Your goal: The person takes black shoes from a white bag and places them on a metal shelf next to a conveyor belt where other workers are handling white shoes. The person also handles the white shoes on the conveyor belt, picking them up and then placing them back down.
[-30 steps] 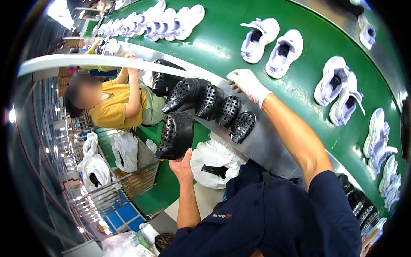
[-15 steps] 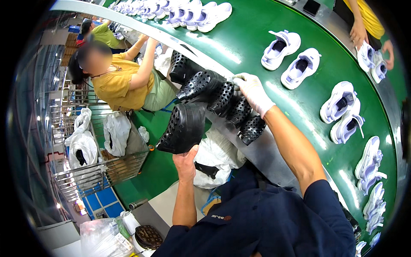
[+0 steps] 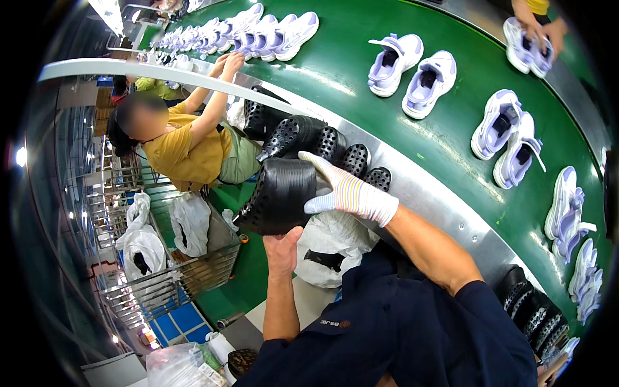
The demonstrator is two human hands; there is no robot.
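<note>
My bare left hand (image 3: 282, 250) holds a stack of nested black perforated shoe-shaped pieces (image 3: 284, 190) from below, thumb and fingers closed at its lower edge. At the right end of that stack is my right hand (image 3: 351, 192), in a white glove with coloured stripes. Its thumb and a finger span the end piece, one at the top edge and one lower down. Just beyond, more black perforated pieces (image 3: 332, 143) stand in a row along the metal edge of the line. Part of that row is hidden behind my right hand.
A green conveyor (image 3: 348, 77) carries pairs of white and lilac sneakers (image 3: 429, 84). A person in a yellow shirt (image 3: 193, 151) sits at far left; another person's hands (image 3: 538, 29) handle sneakers at far right. A wire cart (image 3: 193, 274) holds white bags. More black pieces (image 3: 532, 309) lie at right.
My right hand has come away from the row of black pieces and moved left and down to the held stack. My left hand still holds the stack. The view has shifted.
</note>
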